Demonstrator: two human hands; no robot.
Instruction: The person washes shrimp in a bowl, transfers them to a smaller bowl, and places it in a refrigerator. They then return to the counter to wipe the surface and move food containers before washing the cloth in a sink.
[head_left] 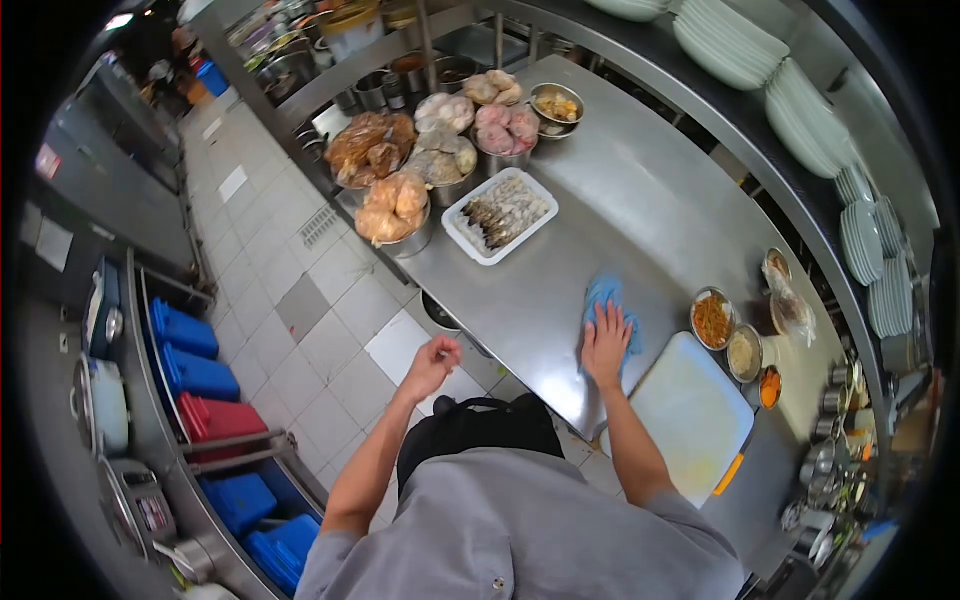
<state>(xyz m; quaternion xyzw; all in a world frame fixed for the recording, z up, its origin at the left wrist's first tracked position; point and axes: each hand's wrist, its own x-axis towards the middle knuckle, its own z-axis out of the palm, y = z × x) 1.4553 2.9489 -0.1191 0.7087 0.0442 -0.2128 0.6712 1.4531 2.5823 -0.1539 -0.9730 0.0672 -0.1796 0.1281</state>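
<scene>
My right hand [604,345] lies flat with its fingers spread on a crumpled blue cloth [607,292], pressing it against the steel worktop [530,330]. Just right of that hand is a white cutting board [690,405], with an orange-handled knife [729,474] at its edge; the blade is hard to make out. Off the counter's near edge, my left hand [432,368] hangs over the floor. Its fingers are loosely curled together, and nothing shows in them. Ahead stands a white tray [548,208] of shrimp.
Bagged foods in metal containers crowd the far-left end, among them an orange bag [392,207]. Small bowls, one with shredded orange food [712,320], stand beyond the board. Plates [735,45] fill the overhead shelf. Blue bins [200,372] and a red bin [215,418] line the left side.
</scene>
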